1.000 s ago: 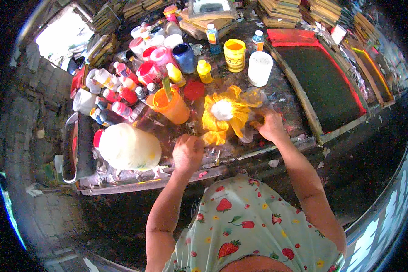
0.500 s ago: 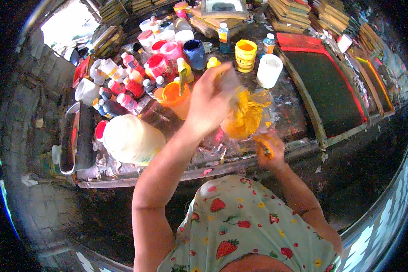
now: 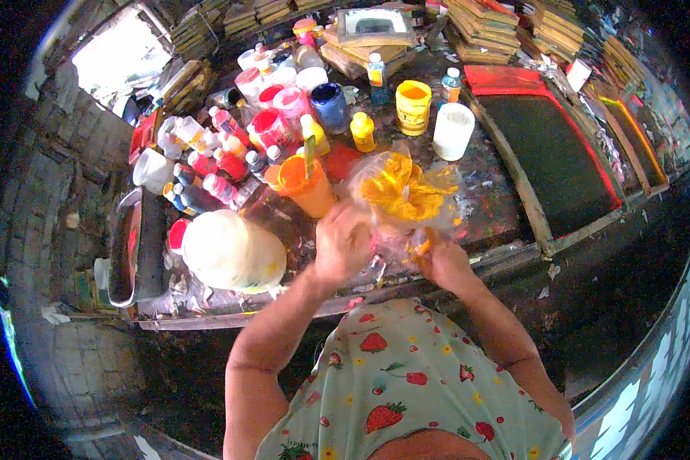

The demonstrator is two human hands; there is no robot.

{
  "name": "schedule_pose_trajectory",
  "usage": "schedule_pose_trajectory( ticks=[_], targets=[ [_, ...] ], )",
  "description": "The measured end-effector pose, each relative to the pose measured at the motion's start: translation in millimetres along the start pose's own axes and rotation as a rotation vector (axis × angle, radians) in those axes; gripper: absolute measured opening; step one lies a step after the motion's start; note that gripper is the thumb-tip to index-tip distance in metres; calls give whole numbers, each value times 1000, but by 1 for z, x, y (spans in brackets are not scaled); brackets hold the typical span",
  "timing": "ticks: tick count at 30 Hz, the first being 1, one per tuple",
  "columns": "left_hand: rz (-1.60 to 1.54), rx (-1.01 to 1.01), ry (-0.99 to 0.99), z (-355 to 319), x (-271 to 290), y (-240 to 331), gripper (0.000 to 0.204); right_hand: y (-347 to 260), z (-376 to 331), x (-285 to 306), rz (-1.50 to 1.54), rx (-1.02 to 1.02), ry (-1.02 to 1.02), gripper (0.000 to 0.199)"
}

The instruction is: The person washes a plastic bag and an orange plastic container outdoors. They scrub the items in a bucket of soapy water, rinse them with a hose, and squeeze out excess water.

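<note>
A clear plastic bag (image 3: 406, 188), its inside smeared with thick yellow paint, stands or lies crumpled in front of me at the bench's front. My left hand (image 3: 343, 241) is curled at the bag's lower left edge, close to an orange tub (image 3: 304, 184) with a paint-covered stick in it. My right hand (image 3: 443, 262), yellow paint on its fingers, closes on the bag's lower right edge. Motion smears the fingertips and the bag's lower part. Just beyond are a small yellow bottle (image 3: 363, 133), a yellow paint tub (image 3: 413, 109) and a white container (image 3: 453, 132).
A large cream-coloured jug (image 3: 234, 251) lies at the left front. Behind it crowd several paint bottles (image 3: 228, 163) and open tubs, among them a dark blue one (image 3: 330, 106). A screen-printing frame (image 3: 548, 146) lies on the right. Stacked wooden frames (image 3: 479, 31) stand at the back.
My left hand has come down from above the bag to its lower left edge. The bag's yellow-smeared top has spread wider and moved up slightly. My right hand has shifted a little left.
</note>
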State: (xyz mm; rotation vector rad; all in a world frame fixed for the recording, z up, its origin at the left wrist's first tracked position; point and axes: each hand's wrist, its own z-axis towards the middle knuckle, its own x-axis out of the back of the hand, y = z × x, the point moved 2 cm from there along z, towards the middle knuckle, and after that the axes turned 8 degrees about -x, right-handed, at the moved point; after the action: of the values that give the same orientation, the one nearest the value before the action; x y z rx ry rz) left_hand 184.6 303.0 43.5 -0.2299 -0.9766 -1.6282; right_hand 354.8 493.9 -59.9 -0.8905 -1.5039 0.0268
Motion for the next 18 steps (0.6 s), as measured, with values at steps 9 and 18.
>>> schedule_pose_trajectory(
  ticks=[9, 18],
  targets=[
    [-321, 624, -147, -50, -65, -75, 43, 8, 61, 26, 694, 217, 367, 98],
    [-744, 262, -263, 35, -45, -68, 119, -45, 123, 77, 668, 372, 273, 63]
  ],
)
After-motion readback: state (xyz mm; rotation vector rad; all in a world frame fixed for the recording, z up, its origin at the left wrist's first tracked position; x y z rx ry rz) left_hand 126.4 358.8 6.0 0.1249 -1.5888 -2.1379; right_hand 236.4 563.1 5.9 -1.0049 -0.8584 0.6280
